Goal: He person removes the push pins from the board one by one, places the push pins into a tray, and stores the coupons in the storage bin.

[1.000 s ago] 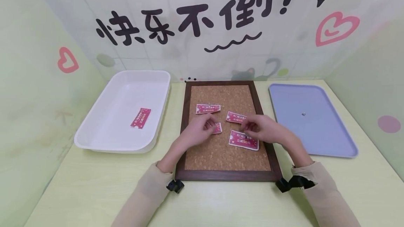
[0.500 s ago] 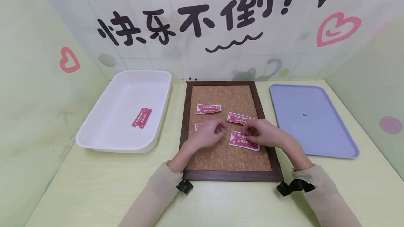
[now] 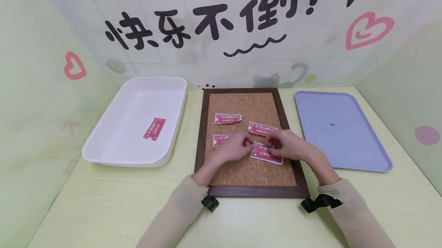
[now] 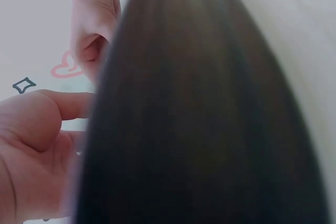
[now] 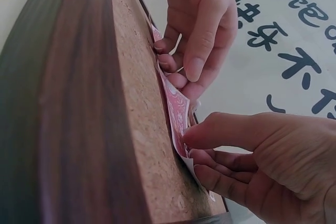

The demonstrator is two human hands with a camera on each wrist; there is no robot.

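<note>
Several pink paper coupons lie on a framed corkboard (image 3: 235, 173). My right hand (image 3: 290, 144) is over the lower right coupon (image 3: 266, 157), its thumb and fingertips pinching at the paper; any small pin between them is hidden. In the right wrist view this coupon (image 5: 177, 100) bends up off the cork. My left hand (image 3: 235, 147) is at the coupon's left end, fingers loosely bent and thumb apart. It partly covers the lower left coupon (image 3: 218, 140). The upper left coupon (image 3: 228, 119) and upper right coupon (image 3: 259, 128) lie farther back.
On the left, a white basin (image 3: 127, 156) holds another pink coupon (image 3: 154, 129). A lavender tray (image 3: 345, 144) on the right has one small silver pin (image 3: 333, 124) on it. A lettered wall (image 3: 207, 60) rises behind the pale table (image 3: 103, 202).
My left hand has moved right from the lower left coupon to the left end of the lower right one. My right hand has shifted slightly down over that coupon.
</note>
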